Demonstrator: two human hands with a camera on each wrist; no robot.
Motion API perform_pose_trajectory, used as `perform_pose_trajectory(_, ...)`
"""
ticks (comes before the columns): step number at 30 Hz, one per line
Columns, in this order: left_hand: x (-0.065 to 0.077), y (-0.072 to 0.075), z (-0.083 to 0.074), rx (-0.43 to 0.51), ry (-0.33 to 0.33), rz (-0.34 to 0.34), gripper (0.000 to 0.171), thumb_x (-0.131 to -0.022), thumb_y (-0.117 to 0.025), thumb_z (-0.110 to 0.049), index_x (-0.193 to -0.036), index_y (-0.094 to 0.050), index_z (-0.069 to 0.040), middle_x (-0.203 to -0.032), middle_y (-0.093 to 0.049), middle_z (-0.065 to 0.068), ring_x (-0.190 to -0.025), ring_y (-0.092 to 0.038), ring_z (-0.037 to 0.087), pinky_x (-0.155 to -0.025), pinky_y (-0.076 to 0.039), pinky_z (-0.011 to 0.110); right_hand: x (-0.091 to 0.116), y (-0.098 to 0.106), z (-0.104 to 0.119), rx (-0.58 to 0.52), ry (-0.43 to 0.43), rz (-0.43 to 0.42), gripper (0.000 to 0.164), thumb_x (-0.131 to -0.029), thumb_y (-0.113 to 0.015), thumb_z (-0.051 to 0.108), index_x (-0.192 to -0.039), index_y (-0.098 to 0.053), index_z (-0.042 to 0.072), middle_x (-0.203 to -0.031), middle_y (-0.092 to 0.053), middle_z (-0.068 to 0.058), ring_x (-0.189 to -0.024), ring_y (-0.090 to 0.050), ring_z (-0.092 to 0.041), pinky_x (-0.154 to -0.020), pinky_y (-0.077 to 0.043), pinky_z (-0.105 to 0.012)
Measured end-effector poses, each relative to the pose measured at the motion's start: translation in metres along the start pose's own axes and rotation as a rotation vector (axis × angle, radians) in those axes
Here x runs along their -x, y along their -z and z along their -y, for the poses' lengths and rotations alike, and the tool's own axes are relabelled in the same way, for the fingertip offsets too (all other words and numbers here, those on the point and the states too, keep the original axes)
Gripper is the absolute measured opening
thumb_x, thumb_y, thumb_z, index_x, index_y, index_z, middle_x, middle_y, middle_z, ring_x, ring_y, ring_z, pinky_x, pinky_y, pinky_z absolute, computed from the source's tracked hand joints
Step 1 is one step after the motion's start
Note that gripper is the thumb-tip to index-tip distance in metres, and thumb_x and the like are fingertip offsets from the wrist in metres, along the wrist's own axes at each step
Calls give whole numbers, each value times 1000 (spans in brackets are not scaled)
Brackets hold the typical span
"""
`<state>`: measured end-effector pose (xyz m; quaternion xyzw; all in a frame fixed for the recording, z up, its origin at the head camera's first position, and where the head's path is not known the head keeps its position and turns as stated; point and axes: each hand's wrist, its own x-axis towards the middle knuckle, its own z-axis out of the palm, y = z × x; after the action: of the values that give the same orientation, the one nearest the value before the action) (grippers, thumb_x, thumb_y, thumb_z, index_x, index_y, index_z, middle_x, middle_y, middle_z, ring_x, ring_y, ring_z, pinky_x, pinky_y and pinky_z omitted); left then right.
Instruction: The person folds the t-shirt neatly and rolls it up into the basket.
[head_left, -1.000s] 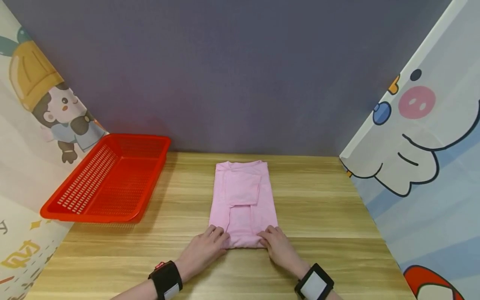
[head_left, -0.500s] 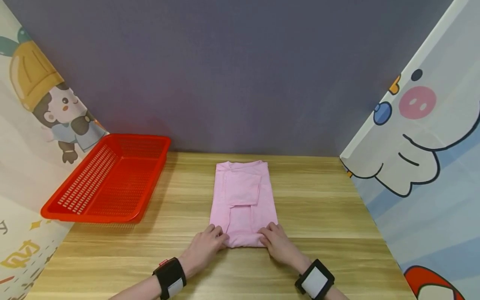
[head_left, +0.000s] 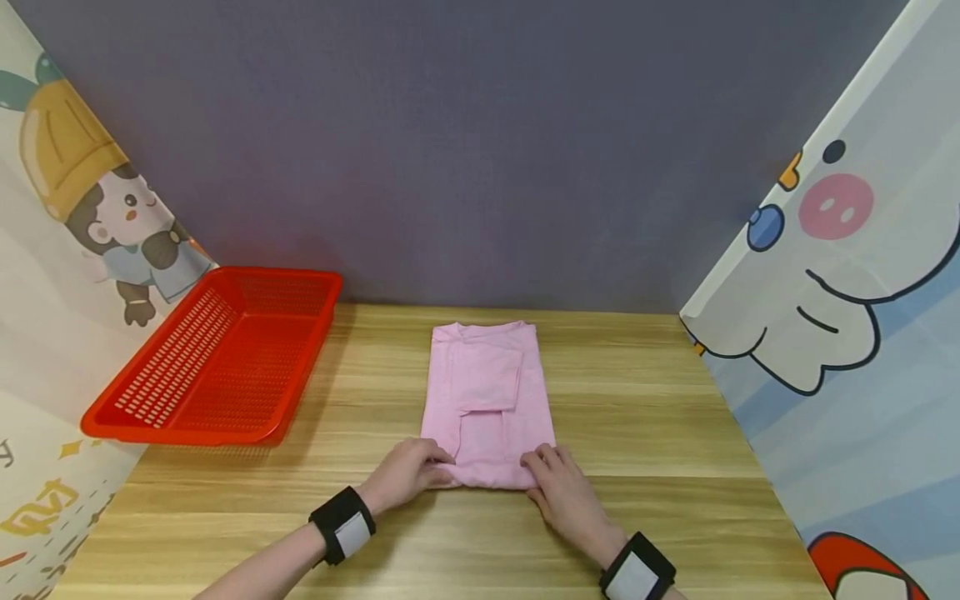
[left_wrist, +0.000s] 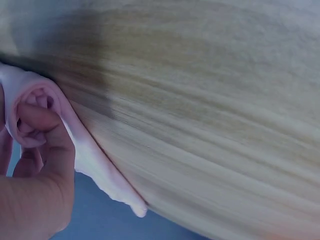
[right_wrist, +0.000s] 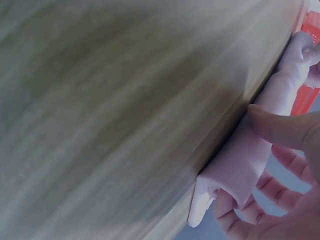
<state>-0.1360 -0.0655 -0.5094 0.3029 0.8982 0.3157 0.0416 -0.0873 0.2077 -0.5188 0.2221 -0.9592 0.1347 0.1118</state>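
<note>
A pink shirt (head_left: 483,379), folded into a long narrow shape, lies flat with its neckline away from me. Its near edge is rolled up into a thick roll. At the left end of that roll my left hand (head_left: 408,475) pinches the cloth; in the left wrist view the thumb sits in the spiral of the rolled fabric (left_wrist: 92,165). My right hand (head_left: 566,496) holds the right end. In the right wrist view its thumb lies along the near side of the roll (right_wrist: 245,155), with the fingers curled on the other side.
A red perforated plastic basket (head_left: 255,358) stands on the left of the wooden table (head_left: 630,400). A grey panel (head_left: 480,150) rises behind. Cartoon-printed sheets border the left and right sides.
The rolled near edge has moved slightly away from me. My left hand has turned and shifted to the roll's left end; my right hand has changed its finger position slightly.
</note>
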Motion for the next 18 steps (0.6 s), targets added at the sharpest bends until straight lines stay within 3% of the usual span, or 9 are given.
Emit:
perform_pose_trajectory(4, -2, 2, 1, 73, 22, -6, 18, -73, -70, -26, -88, -71, -16, -81, -68, -8, -74, -59, 4, -67, -46, 20, -1, -1, -2, -19, 11, -53, 27, -69, -73, 17, -92, -60, 19, -85, -52, 8, -81, -47, -11, -71, -43, -27)
perform_pose_trajectory(7, -1, 1, 1, 52, 12, -21, 17, -73, -70, -26, -88, -70, -17, -80, -67, -8, -74, -59, 4, -67, -46, 20, -4, -2, -4, -65, -4, -63, 20, -68, -73, 15, -84, -62, 19, -80, -53, 10, -77, -48, -9, -68, -43, -25)
perform_pose_trajectory(14, 11, -6, 0, -225, -96, -120, 26, -75, -69, -33, -98, -67, -23, -89, -62, -11, -82, -56, 5, -70, -48, 25, -17, 0, -11, -174, -35, 19, 10, -70, -72, 19, -75, -63, 19, -70, -54, 10, -68, -51, -6, -64, -43, -23)
perform_pose_trajectory(18, 14, -8, -1, -411, -238, -199, 30, -72, -71, -33, -100, -66, -23, -95, -60, -8, -86, -55, 8, -70, -49, 26, -24, 3, -18, -257, -61, 97, 9, -72, -71, 20, -76, -64, 17, -71, -56, 8, -69, -54, -6, -63, -44, -22)
